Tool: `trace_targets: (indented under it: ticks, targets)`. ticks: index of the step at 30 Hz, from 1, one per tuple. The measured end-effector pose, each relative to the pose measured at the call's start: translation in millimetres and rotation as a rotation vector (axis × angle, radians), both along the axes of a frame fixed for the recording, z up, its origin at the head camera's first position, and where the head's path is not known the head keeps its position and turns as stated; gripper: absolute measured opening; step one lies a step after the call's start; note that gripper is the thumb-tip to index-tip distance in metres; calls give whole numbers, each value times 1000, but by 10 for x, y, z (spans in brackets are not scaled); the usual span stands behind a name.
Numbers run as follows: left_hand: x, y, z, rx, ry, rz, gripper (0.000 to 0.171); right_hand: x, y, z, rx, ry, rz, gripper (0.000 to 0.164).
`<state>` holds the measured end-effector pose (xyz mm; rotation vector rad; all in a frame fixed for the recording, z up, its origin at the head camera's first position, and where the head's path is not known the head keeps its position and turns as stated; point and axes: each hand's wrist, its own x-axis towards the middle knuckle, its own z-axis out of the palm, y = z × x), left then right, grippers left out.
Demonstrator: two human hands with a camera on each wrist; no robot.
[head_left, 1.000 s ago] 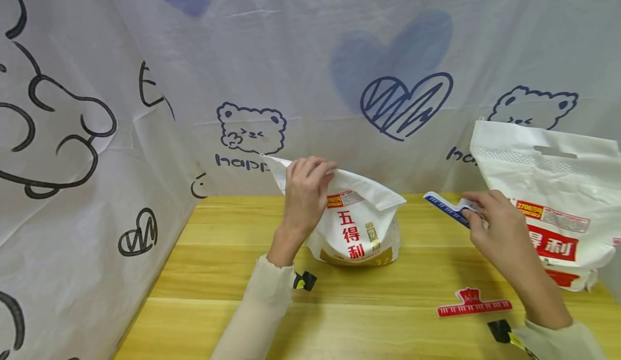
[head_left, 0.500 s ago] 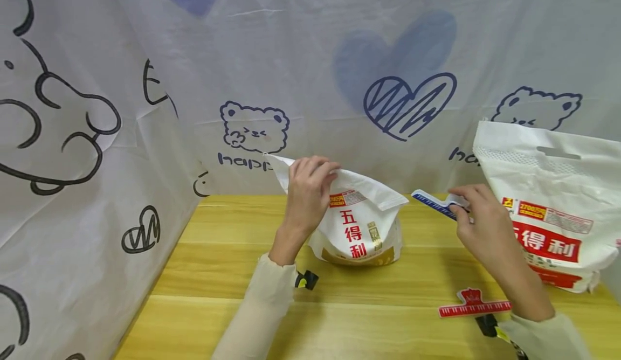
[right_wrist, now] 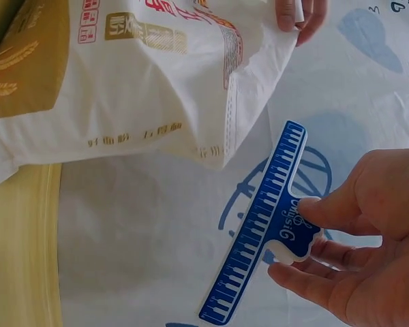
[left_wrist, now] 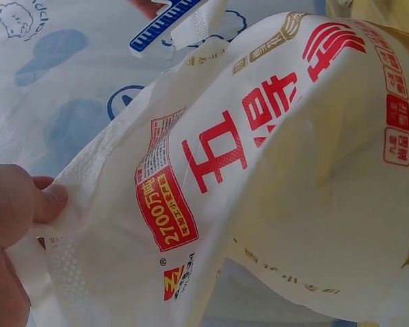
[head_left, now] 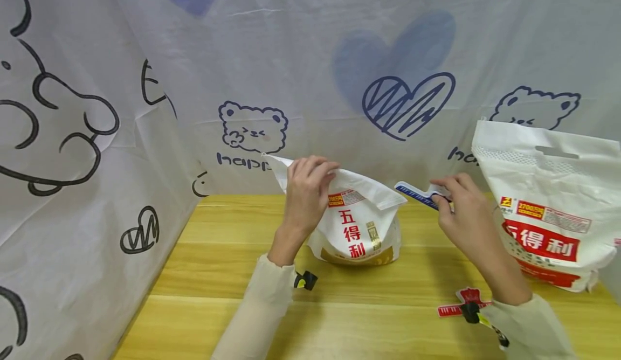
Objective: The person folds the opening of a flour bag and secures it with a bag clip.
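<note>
A white flour bag (head_left: 359, 225) with red lettering stands on the table, its top edge folded over. My left hand (head_left: 306, 193) grips that folded top; in the left wrist view the thumb (left_wrist: 51, 203) presses on the white material. Right of the bag, my right hand (head_left: 461, 203) pinches a blue clip (head_left: 419, 195) printed with piano keys. The right wrist view shows the clip (right_wrist: 259, 225) held by its handle between thumb and fingers, its long bar apart from the bag (right_wrist: 157, 102).
A larger white flour bag (head_left: 553, 198) with a handle slot stands at the right. A red piano-key clip (head_left: 451, 310) lies on the wooden table (head_left: 368, 317), partly covered by the right wrist's strap. A patterned cloth (head_left: 310, 80) hangs behind and to the left.
My right hand has moved left and slightly up with the blue clip, closer to the smaller bag's folded top. My left hand keeps its hold in place.
</note>
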<state>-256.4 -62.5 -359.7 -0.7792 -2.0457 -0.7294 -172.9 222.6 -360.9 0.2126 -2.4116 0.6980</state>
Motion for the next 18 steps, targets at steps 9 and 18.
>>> trace_targets:
  ticks: [9, 18]
  targets:
    - [-8, -17, 0, 0, 5, -1, 15, -112, -120, 56, -20, 1, 56, 27]
    - [-11, -1, -4, 3, 16, -6, 14, -184, -154, 139, -23, 33, 69, 26]
